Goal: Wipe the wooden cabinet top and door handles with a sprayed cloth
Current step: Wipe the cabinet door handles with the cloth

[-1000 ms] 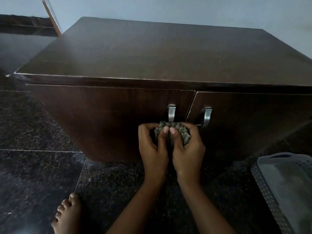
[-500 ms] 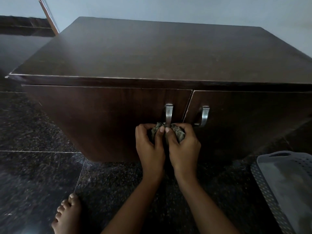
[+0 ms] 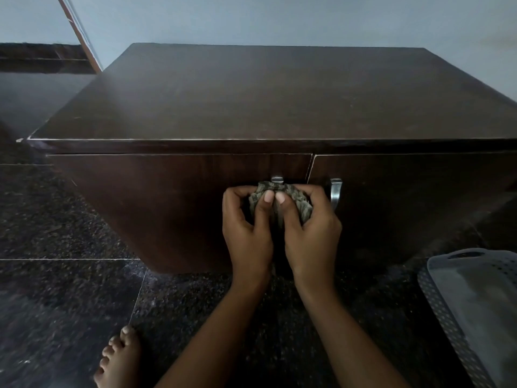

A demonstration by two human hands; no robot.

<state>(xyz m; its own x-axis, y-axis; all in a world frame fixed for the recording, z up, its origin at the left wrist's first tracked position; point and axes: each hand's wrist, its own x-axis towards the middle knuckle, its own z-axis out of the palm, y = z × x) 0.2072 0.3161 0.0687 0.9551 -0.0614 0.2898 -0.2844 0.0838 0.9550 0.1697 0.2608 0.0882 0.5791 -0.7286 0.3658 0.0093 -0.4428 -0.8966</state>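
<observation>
Nearest the camera, a bare foot [image 3: 119,357] rests on the dark speckled floor [image 3: 64,303] at lower left, toes pointing toward the cabinet. At lower right, the corner of a grey perforated plastic basket [image 3: 472,303] sits on the floor, apart from the cabinet front.

Both forearms extend forward from the bottom edge. The left hand [image 3: 247,228] and right hand [image 3: 310,228] are side by side, thumbs touching, both closed around a bunched greenish-grey cloth [image 3: 282,200]. The fingers curl over the cloth from either side, and the thumbs press into its near face.

The cloth is held against the front of the left cabinet door [image 3: 173,208], wrapped over the left door handle [image 3: 277,179]. Only the top metal bend of that handle shows above the fabric; the rest is covered, so the contact between cloth and handle below that point cannot be confirmed. The right door handle [image 3: 335,191], a curved metal pull, stands uncovered on the right cabinet door [image 3: 419,203], just beside the knuckles of the right hand. A narrow vertical gap separates the two doors, both shut.

Above the doors, the dark wooden cabinet top [image 3: 279,93] is bare, with a faint pale haze toward its left side and light scuffing along its front edge. Behind it stands a pale wall [image 3: 279,18]. A slanted wooden strip [image 3: 81,35] leans at upper left.
</observation>
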